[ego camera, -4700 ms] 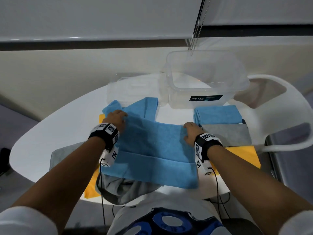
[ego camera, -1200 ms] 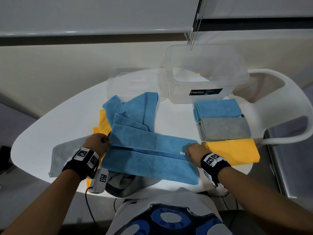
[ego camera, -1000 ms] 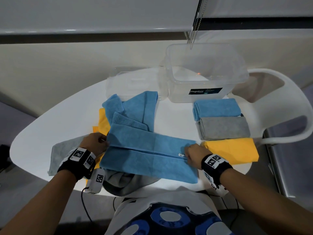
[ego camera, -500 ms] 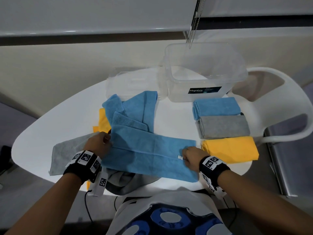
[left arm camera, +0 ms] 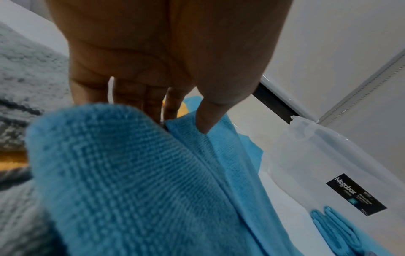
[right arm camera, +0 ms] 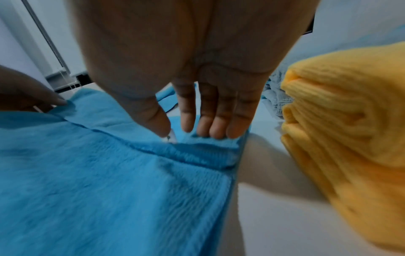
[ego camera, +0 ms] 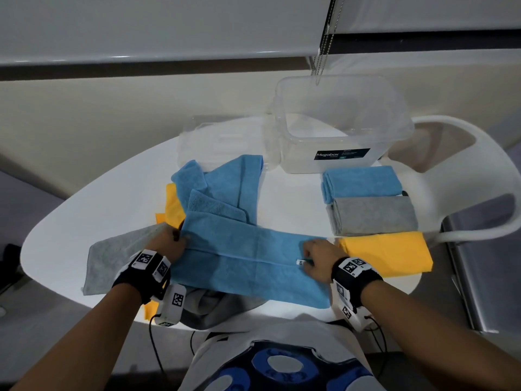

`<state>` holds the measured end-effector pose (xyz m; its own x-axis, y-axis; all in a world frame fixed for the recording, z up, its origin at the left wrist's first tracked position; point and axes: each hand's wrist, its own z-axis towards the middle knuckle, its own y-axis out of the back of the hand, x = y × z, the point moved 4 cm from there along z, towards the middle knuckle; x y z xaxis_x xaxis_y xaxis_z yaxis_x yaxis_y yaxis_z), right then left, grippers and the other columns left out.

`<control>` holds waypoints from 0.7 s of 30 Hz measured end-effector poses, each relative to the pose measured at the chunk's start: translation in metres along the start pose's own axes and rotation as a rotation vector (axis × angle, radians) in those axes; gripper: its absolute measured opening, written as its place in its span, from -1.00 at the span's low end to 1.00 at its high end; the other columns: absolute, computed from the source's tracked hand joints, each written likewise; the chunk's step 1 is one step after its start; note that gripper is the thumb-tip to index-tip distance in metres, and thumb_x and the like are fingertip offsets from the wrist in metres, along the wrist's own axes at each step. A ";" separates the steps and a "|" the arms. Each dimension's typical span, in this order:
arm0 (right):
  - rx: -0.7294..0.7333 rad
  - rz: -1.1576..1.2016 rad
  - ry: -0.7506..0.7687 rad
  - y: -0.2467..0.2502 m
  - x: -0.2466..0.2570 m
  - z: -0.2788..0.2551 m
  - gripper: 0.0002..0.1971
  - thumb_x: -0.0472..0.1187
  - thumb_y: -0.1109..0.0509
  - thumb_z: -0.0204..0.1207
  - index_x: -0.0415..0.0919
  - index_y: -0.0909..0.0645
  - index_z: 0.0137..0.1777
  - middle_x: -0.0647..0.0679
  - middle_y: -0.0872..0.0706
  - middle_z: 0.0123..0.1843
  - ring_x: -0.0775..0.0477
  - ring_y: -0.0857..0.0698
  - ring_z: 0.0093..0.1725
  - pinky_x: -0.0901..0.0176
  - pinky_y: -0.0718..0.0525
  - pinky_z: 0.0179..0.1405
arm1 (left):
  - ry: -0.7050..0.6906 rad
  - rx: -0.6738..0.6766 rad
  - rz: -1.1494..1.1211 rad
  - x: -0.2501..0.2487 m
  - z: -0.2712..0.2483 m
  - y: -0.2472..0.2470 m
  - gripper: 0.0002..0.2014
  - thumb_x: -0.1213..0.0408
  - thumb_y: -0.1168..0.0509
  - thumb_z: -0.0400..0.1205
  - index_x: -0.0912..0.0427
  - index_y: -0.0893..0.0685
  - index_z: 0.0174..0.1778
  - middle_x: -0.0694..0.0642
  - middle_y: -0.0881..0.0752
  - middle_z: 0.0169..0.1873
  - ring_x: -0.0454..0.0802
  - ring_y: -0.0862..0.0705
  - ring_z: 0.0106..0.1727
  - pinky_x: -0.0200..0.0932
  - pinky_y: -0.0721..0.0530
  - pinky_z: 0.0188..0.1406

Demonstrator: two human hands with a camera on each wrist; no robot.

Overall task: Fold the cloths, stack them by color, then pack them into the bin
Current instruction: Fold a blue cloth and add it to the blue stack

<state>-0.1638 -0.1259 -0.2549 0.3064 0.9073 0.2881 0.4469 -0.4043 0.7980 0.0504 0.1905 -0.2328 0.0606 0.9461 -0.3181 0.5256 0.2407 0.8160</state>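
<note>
- The left hand [ego camera: 169,244] pinches the left end of a blue cloth [ego camera: 253,261]; in the left wrist view the thumb lies on top of the fold and the fingers [left arm camera: 151,100] run beneath it.
- The right hand [ego camera: 317,259] holds the cloth's right end, thumb and fingertips [right arm camera: 215,128] pressing on the folded edge, next to a small white tag [ego camera: 299,262].
- The blue cloth lies across the near edge of a white table [ego camera: 84,210], its far part already folded toward the person so that an edge runs between the hands.
- Under and behind it lie loose cloths: more blue [ego camera: 225,187], yellow [ego camera: 172,207] and grey [ego camera: 118,258].
- To the right, just beside the right hand, three folded cloths sit in a row: blue [ego camera: 362,182] farthest, grey [ego camera: 372,214] in the middle, yellow [ego camera: 386,253] nearest.
- A clear bin [ego camera: 341,122] stands open behind them, with nothing visible inside; its lid [ego camera: 220,139] appears to lie to the left.
- The step in hand looks like folding this blue cloth lengthwise.
- The next move probably calls for both hands to carry the edge over evenly, then halve the strip end to end to match the folded blue one.
- Packing has not begun.
</note>
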 end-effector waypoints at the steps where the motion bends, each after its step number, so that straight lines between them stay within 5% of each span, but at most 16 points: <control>1: -0.047 0.023 -0.007 0.002 -0.002 0.004 -0.72 0.00 -0.32 0.52 -0.11 -0.48 0.15 -0.06 -0.51 0.13 -0.11 -0.54 0.11 0.08 -0.55 0.00 | -0.002 0.046 0.014 0.001 0.000 -0.002 -0.69 0.13 -0.23 0.69 0.26 -0.64 -0.28 0.16 -0.66 -0.32 0.17 -0.66 -0.17 -0.12 -0.42 -0.25; 4: -0.107 0.046 -0.021 0.004 -0.004 0.017 -0.49 0.06 -0.23 0.58 -0.12 -0.35 0.49 -0.10 -0.41 0.49 -0.20 -0.43 0.42 -0.11 -0.54 0.33 | 0.033 0.098 0.023 0.006 -0.002 -0.006 -0.62 0.04 -0.13 0.73 0.28 -0.67 0.08 0.25 -0.73 0.02 0.22 -0.68 0.09 -0.09 -0.50 -0.02; 6: -0.105 0.030 -0.034 0.006 -0.002 0.024 -0.43 0.07 -0.17 0.61 -0.11 -0.28 0.58 -0.11 -0.32 0.59 -0.21 -0.36 0.52 -0.12 -0.47 0.43 | 0.030 0.049 0.014 0.002 -0.006 -0.006 -0.63 0.06 -0.12 0.74 0.31 -0.63 0.14 0.30 -0.71 0.09 0.25 -0.67 0.13 -0.05 -0.51 0.04; 10: -0.002 -0.039 -0.101 0.012 0.002 0.032 -0.47 -0.06 -0.28 0.54 -0.06 -0.32 0.52 -0.10 -0.47 0.46 -0.22 -0.47 0.41 -0.12 -0.47 0.34 | -0.032 -0.047 0.016 -0.015 -0.016 -0.004 -0.71 0.19 -0.12 0.74 0.34 -0.50 0.23 0.43 -0.64 0.11 0.40 -0.62 0.15 0.05 -0.48 0.03; 15: 0.153 0.010 -0.142 0.008 -0.005 0.022 -0.70 -0.14 -0.34 0.47 -0.10 -0.56 0.21 -0.14 -0.65 0.24 -0.19 -0.65 0.21 0.14 -0.57 0.02 | -0.327 -0.096 0.041 -0.069 -0.015 0.016 -0.79 0.25 -0.12 0.73 0.29 -0.47 0.19 0.38 -0.67 -0.01 0.36 -0.65 0.04 0.02 -0.45 -0.11; 21: 0.138 0.069 -0.213 0.004 -0.016 0.000 -0.59 -0.14 -0.37 0.49 -0.14 -0.48 0.34 -0.18 -0.66 0.25 -0.24 -0.63 0.25 0.06 -0.56 0.19 | -0.514 -0.093 0.217 -0.167 0.042 0.016 -0.81 0.15 -0.09 0.71 0.13 -0.47 0.15 0.26 -0.60 0.08 0.31 -0.63 0.11 0.24 -0.57 0.12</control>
<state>-0.1671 -0.1416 -0.2564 0.5036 0.8380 0.2101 0.5248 -0.4899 0.6961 0.0842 0.0271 -0.1866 0.5764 0.7546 -0.3135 0.3792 0.0929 0.9206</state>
